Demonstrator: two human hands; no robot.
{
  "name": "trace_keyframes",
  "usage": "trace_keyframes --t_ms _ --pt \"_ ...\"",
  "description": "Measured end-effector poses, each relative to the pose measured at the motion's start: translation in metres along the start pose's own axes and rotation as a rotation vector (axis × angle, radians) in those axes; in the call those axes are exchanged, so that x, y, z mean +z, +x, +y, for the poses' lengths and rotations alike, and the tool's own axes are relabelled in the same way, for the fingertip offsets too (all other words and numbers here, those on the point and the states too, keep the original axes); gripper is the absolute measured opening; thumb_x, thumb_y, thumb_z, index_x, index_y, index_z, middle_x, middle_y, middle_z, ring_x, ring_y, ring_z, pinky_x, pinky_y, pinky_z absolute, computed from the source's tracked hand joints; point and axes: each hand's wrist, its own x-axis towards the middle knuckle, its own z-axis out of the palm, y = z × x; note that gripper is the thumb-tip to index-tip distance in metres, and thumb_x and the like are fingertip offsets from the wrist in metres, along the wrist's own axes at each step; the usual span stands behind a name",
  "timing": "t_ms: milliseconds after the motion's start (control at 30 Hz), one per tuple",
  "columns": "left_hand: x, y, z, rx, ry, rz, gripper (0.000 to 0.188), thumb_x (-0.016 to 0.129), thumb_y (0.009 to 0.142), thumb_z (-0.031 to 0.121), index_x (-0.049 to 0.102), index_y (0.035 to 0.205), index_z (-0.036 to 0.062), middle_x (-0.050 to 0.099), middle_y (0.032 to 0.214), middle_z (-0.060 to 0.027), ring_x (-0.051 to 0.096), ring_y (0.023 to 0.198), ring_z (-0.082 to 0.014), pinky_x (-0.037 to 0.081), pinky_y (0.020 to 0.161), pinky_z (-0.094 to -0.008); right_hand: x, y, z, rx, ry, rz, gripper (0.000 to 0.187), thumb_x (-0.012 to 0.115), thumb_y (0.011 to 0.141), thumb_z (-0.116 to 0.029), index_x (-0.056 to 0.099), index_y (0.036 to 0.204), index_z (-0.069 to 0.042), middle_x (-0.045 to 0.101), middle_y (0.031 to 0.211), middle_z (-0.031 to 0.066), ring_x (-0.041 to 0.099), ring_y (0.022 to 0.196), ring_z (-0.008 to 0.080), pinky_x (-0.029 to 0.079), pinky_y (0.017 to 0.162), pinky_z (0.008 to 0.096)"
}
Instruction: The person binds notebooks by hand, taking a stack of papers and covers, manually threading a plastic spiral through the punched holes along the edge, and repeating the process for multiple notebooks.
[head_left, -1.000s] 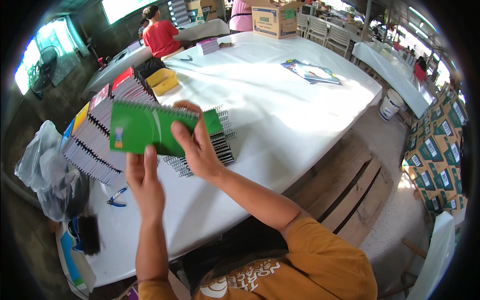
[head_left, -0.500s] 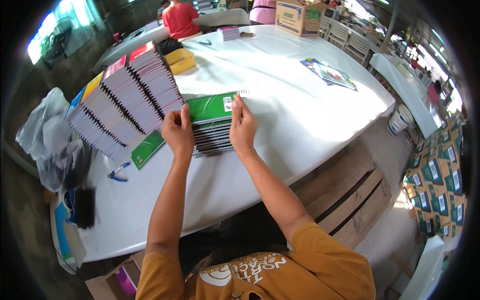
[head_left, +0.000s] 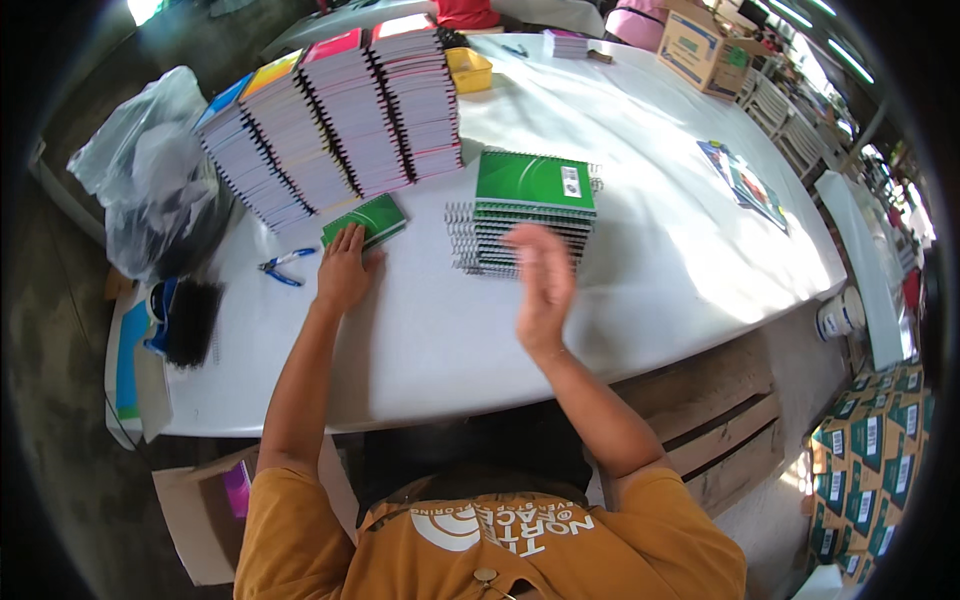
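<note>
A loose green notebook (head_left: 385, 217) lies on the white table, beside the tall rows of spiral notebooks. My left hand (head_left: 345, 270) rests its fingers on the near edge of that notebook, thumb held apart. To the right stands a stack of green spiral notebooks (head_left: 520, 182), their wire coils sticking out at both sides. In front of this stack my right hand (head_left: 543, 290) is raised, blurred by motion, its fingers stretched out and nothing seen in them. Blue-handled pliers (head_left: 270, 267) lie just left of my left hand.
Tall rows of spiral notebooks (head_left: 335, 130) fill the back left, with a yellow tray (head_left: 470, 72) behind. A plastic bag (head_left: 150, 170) and a black-bristled brush (head_left: 195, 325) are at the left. Booklets (head_left: 745, 188) lie right; a cardboard box (head_left: 705, 48) stands at the far end.
Both hands have let go of the top notebook on the green stack. My left hand has moved left onto the loose notebook; my right hand has drawn back toward me. The view has shifted.
</note>
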Motion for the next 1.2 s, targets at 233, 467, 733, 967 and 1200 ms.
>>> trace_keyframes --t_ms 233,467,733,967,1200 --pt "-0.044 -0.038 0.014 0.047 -0.101 -0.260 0.021 0.051 0.083 0.011 0.056 0.103 0.0089 0.063 0.080 -0.0130 0.061 0.068 -0.0301 0.048 0.059 -0.0415 0.057 -0.002 0.087 1.656 0.651 -0.288 0.068 0.048 0.085 -0.053 0.039 0.127 -0.001 0.053 0.118 0.0189 0.053 0.107 0.0302 0.040 0.094 0.0477" --pt "-0.129 -0.074 0.042 -0.357 -0.675 -0.002 0.051 0.053 0.083 0.003 0.035 0.131 -0.0008 0.040 0.132 -0.0169 0.043 0.116 -0.0286 0.031 0.099 -0.0378 0.079 -0.018 0.083 0.396 0.361 -0.739 0.025 0.057 0.086 -0.008 0.056 0.109 0.001 0.061 0.099 0.0037 0.052 0.094 0.0092 0.042 0.086 0.0257" --pt "-0.075 -0.102 -0.037 -0.221 -0.520 -0.151 0.046 0.048 0.065 -0.009 0.050 0.109 0.0006 0.052 0.110 -0.0159 0.048 0.106 -0.0300 0.036 0.094 -0.0389 0.068 -0.026 0.071 0.446 0.278 -0.991 0.032 0.064 0.080 -0.005 0.059 0.111 -0.003 0.063 0.104 0.0068 0.055 0.095 0.0101 0.043 0.086 0.0270" --pt "-0.080 -0.102 -0.167 -0.773 0.496 -0.299 0.042 0.048 0.089 0.038 0.044 0.118 0.0077 0.054 0.110 -0.0149 0.052 0.102 -0.0345 0.044 0.080 -0.0444 0.070 -0.029 0.063 0.334 0.253 -0.899 0.035 0.063 0.078 -0.002 0.061 0.113 -0.008 0.064 0.109 0.0099 0.059 0.098 0.0157 0.043 0.090 0.0274" --pt "-0.104 -0.094 -0.154 -0.572 0.254 -0.072 0.021 0.056 0.084 0.028 0.065 0.092 0.0107 0.061 0.092 -0.0125 0.059 0.085 -0.0321 0.046 0.071 -0.0426 0.067 -0.026 0.065 0.343 0.305 -0.942 0.035 0.063 0.080 -0.003 0.061 0.114 -0.010 0.062 0.114 0.0070 0.054 0.106 0.0118 0.039 0.094 0.0271"
